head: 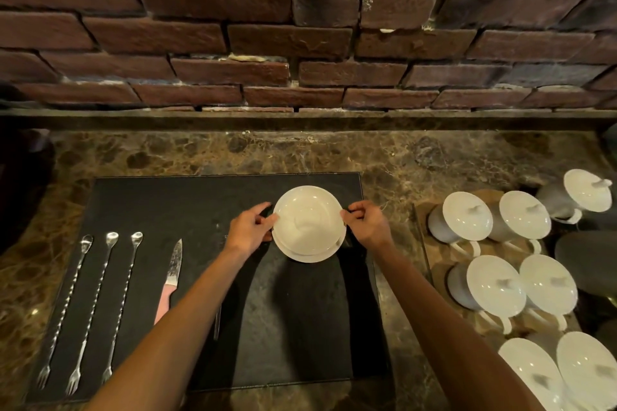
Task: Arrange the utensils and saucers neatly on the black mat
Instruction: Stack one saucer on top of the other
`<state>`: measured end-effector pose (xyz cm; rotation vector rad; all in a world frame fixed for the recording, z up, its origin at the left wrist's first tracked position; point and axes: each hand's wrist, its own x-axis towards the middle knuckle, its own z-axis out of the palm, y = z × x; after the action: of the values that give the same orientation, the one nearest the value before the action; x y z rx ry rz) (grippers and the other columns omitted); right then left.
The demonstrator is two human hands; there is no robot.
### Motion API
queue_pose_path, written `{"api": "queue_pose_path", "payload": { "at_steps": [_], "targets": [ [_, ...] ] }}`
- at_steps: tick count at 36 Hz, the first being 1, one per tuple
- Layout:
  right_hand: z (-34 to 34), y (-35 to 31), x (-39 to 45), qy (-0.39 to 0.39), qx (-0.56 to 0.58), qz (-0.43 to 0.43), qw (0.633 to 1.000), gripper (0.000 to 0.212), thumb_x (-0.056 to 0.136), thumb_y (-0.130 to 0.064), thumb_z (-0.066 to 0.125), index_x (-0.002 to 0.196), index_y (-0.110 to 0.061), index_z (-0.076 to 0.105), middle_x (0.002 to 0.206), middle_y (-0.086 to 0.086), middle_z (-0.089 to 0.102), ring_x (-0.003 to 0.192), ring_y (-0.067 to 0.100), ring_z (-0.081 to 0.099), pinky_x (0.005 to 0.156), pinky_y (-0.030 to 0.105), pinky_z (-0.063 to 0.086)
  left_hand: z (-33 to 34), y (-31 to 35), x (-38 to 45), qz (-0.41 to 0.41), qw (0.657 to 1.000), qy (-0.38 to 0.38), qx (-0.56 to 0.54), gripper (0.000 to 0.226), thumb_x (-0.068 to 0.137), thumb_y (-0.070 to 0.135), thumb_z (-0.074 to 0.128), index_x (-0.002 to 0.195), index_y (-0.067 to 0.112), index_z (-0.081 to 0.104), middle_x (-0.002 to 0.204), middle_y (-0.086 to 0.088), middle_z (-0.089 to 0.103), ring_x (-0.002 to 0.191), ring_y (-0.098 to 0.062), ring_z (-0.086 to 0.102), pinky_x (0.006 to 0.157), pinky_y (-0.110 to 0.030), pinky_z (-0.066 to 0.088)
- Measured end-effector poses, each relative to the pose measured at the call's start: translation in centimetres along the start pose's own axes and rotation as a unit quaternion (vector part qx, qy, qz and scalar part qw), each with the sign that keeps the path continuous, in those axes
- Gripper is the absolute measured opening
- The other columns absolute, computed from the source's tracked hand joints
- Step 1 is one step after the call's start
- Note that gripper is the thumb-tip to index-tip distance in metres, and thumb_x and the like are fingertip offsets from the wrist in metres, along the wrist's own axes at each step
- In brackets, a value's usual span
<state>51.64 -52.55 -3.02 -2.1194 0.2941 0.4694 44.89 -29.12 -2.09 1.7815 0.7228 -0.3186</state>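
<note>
A small stack of white saucers (309,222) sits on the black mat (187,203), towards its far right part. My left hand (250,230) grips the stack's left rim and my right hand (367,227) grips its right rim. Three long twisted bar spoons with fork ends (96,304) lie side by side on the mat's left part. To their right lies a knife (172,277) with a pink handle, blade pointing away from me. A thin dark utensil (217,320) shows partly beside my left forearm.
Several white lidded cups (494,287) stand on a wooden board (434,264) to the right of the mat. A white lidded pot (581,193) stands at the far right. A brick wall (300,27) rises behind the marble counter (334,150).
</note>
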Motion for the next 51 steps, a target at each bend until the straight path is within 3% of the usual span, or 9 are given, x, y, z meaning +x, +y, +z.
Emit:
{"api": "queue_pose_path", "payload": {
  "at_steps": [3,5,12,17,21,25,37,46,51],
  "targets": [
    [0.2,0.0,-0.2,-0.015,0.010,-0.002,1.000,0.015,0.090,-0.021,0.068,0.098,-0.008,0.068,0.090,0.008,0.073,0.087,0.026,0.070,0.082,0.042,0.059,0.4,-0.2,-0.2,-0.035,0.997,-0.030,-0.059,0.043,0.102,0.014,0.058,0.144,0.008,0.056,0.113,-0.013,0.068,0.091,-0.020,0.070,0.091,-0.039,0.060],
    [0.2,0.0,-0.3,-0.013,0.016,-0.002,1.000,0.007,0.089,-0.016,0.068,0.090,-0.009,0.069,0.089,0.009,0.073,0.088,0.029,0.070,0.084,0.046,0.059,0.6,-0.4,-0.3,-0.050,0.993,-0.036,-0.098,0.040,0.103,0.012,0.057,0.142,0.006,0.058,0.111,-0.012,0.070,0.090,-0.018,0.070,0.089,-0.038,0.060],
    [-0.1,0.0,-0.6,-0.014,-0.014,0.001,1.000,0.014,0.088,-0.016,0.070,0.080,-0.005,0.074,0.075,0.001,0.071,0.074,0.016,0.067,0.073,0.031,0.054,0.5,-0.3,-0.9,-0.062,0.986,-0.035,-0.149,0.036,0.100,0.007,0.061,0.136,0.004,0.061,0.093,-0.009,0.068,0.079,-0.017,0.068,0.060,-0.021,0.061],
    [-0.3,0.0,-1.0,-0.023,-0.022,-0.003,0.999,0.015,0.089,-0.016,0.068,0.078,-0.006,0.073,0.080,0.004,0.074,0.080,0.020,0.070,0.078,0.037,0.058,0.6,-0.1,-1.6,-0.056,0.987,-0.023,-0.150,0.034,0.099,0.006,0.061,0.133,0.004,0.063,0.102,-0.017,0.069,0.078,-0.019,0.068,0.059,-0.021,0.061],
    [-0.6,0.6,-2.5,-0.025,-0.013,-0.004,1.000,0.014,0.089,-0.017,0.068,0.084,-0.005,0.072,0.085,0.010,0.074,0.086,0.027,0.071,0.083,0.044,0.059,0.5,-0.8,-3.2,-0.040,0.984,-0.021,-0.172,0.033,0.097,0.005,0.064,0.130,0.004,0.064,0.087,-0.011,0.071,0.064,-0.011,0.072,0.063,-0.023,0.063],
    [-0.5,1.5,-5.4,-0.036,-0.016,-0.005,0.999,0.015,0.091,-0.017,0.067,0.084,-0.004,0.069,0.087,0.011,0.073,0.088,0.028,0.070,0.084,0.046,0.058,0.2,-2.2,-6.0,-0.038,0.983,-0.015,-0.177,0.033,0.096,0.006,0.066,0.130,0.006,0.066,0.094,-0.013,0.073,0.079,-0.018,0.074,0.065,-0.024,0.063],
    [0.7,3.8,-11.3,-0.030,-0.040,0.007,0.999,0.024,0.091,-0.020,0.067,0.067,-0.025,0.061,0.083,0.006,0.071,0.085,0.026,0.068,0.082,0.041,0.056,0.0,-6.5,-10.5,-0.073,0.975,-0.019,-0.208,0.033,0.096,0.005,0.066,0.129,0.003,0.065,0.093,-0.014,0.072,0.079,-0.022,0.073,0.064,-0.025,0.063],
    [0.8,3.6,-11.3,-0.030,-0.036,-0.021,0.999,0.014,0.090,-0.013,0.067,0.079,-0.004,0.069,0.078,0.004,0.068,0.076,0.017,0.062,0.071,0.028,0.049,0.0,-7.0,-9.3,-0.068,0.979,-0.016,-0.193,0.036,0.096,0.006,0.066,0.132,0.002,0.064,0.098,-0.013,0.072,0.086,-0.023,0.073,0.068,-0.026,0.063],
    [0.7,4.1,-10.9,-0.044,-0.054,-0.046,0.997,0.015,0.090,-0.012,0.066,0.085,0.001,0.070,0.077,0.003,0.067,0.071,0.011,0.060,0.060,0.016,0.044,0.5,-7.7,-8.8,-0.071,0.981,-0.005,-0.180,0.035,0.097,0.009,0.066,0.132,0.007,0.065,0.077,0.000,0.065,0.085,-0.019,0.072,0.073,-0.028,0.064]
  ]
}}
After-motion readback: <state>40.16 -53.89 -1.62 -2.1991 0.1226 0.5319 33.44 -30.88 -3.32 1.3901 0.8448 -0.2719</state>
